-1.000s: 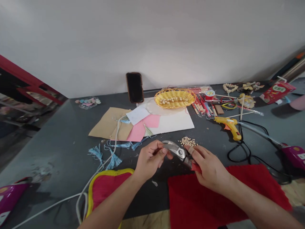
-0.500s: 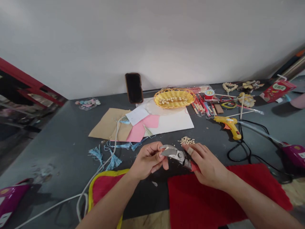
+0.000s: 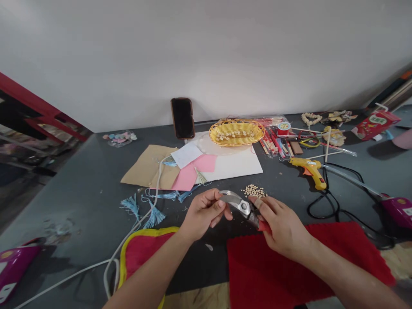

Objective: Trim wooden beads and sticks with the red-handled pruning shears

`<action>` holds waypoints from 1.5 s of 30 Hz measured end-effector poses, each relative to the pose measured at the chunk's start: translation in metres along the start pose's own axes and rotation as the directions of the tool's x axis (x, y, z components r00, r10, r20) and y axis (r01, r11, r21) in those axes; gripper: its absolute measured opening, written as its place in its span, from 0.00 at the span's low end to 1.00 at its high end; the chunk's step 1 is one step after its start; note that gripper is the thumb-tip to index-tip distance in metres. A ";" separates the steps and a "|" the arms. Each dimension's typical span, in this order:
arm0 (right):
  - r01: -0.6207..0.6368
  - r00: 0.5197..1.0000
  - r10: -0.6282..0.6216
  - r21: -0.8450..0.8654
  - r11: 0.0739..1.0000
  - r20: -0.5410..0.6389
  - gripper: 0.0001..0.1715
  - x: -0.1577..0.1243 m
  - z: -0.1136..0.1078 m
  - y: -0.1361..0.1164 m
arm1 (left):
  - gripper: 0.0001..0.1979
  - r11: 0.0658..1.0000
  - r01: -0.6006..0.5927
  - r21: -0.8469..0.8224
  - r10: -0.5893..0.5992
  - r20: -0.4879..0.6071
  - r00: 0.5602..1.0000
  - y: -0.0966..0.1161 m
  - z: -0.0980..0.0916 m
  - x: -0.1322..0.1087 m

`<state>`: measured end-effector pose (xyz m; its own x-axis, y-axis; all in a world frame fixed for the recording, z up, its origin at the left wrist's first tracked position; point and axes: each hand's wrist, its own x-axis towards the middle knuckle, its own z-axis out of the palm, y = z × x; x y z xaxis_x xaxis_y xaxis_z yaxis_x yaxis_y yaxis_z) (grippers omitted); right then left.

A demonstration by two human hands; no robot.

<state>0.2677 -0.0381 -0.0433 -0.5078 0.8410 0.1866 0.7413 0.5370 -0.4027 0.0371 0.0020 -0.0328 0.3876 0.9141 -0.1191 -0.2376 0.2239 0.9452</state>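
In the head view my right hand [image 3: 278, 219] is wrapped around the red handles of a pair of pruning shears [image 3: 242, 207]. Their metal blades point left and look nearly closed together. At the blade tips, my left hand [image 3: 207, 212] has thumb and fingers pinched; whatever is between them is too small or hidden to name. Just beyond the shears lies a small heap of pale cut pieces [image 3: 254, 191] on the dark table [image 3: 180, 270].
A yellow basket [image 3: 238, 133] with small pale pieces sits on white board [image 3: 240, 167]. A phone [image 3: 183, 118] leans on the wall. A yellow glue gun [image 3: 310, 171] with black cable lies right. Blue tassels [image 3: 154, 216] and a red cloth [image 3: 273, 266] lie nearer.
The shears' blades have closed together and their tips have swung slightly upward. My left hand has shifted a little to the right; my right hand still grips the handles.
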 end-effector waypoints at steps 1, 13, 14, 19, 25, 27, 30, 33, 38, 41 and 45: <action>-0.009 1.000 0.009 -0.010 1.000 -0.001 0.40 0.000 0.000 0.001 | 0.18 0.999 -0.016 0.038 0.017 -0.032 0.999 -0.001 0.001 0.000; 0.001 0.999 -0.001 0.005 1.000 0.037 0.42 0.006 -0.004 0.005 | 0.14 0.955 -0.050 0.293 0.083 -0.102 0.991 0.007 0.001 -0.002; 0.005 0.999 -0.006 0.009 1.000 0.039 0.42 0.006 -0.005 0.006 | 0.15 0.962 -0.042 0.271 0.068 -0.089 0.994 0.006 0.000 -0.002; 0.041 0.999 -0.043 0.051 0.998 0.033 0.42 0.004 -0.004 0.008 | 0.17 0.984 0.012 0.180 0.002 -0.074 0.997 0.004 -0.001 -0.002; -0.013 1.000 0.012 0.052 0.999 0.017 0.41 0.001 0.003 0.002 | 0.18 0.990 0.017 0.139 -0.002 -0.107 0.994 0.000 0.001 0.000; -0.023 1.000 0.022 0.035 0.999 0.021 0.41 0.001 0.003 0.001 | 0.18 0.988 0.010 0.157 0.008 -0.119 0.993 -0.001 0.001 0.000; -0.005 1.000 0.004 0.032 0.999 0.029 0.41 0.003 0.001 0.003 | 0.16 0.986 -0.015 0.164 0.030 -0.087 0.996 0.000 -0.002 0.000; 0.026 0.999 -0.029 0.055 0.998 0.039 0.42 0.006 -0.003 0.005 | 0.16 0.995 -0.013 0.096 0.014 -0.004 1.000 0.001 -0.004 -0.001; 0.041 0.997 -0.046 0.083 0.996 0.055 0.42 0.007 -0.006 0.005 | 0.15 1.000 0.027 -0.005 -0.027 0.066 0.997 0.002 -0.005 0.000; 0.047 0.997 -0.053 0.101 0.994 0.060 0.41 0.007 -0.005 0.006 | 0.15 0.999 0.032 -0.022 -0.030 0.074 0.997 0.001 -0.005 0.001; 0.050 0.998 -0.054 0.106 0.993 0.035 0.40 0.005 -0.001 0.006 | 0.17 0.998 0.056 -0.037 -0.054 0.069 0.996 0.000 -0.006 0.001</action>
<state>0.2703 -0.0307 -0.0438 -0.5622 0.8080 0.1762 0.6644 0.5682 -0.4855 0.0325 0.0052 -0.0352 0.4603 0.8752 -0.1485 -0.2481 0.2874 0.9251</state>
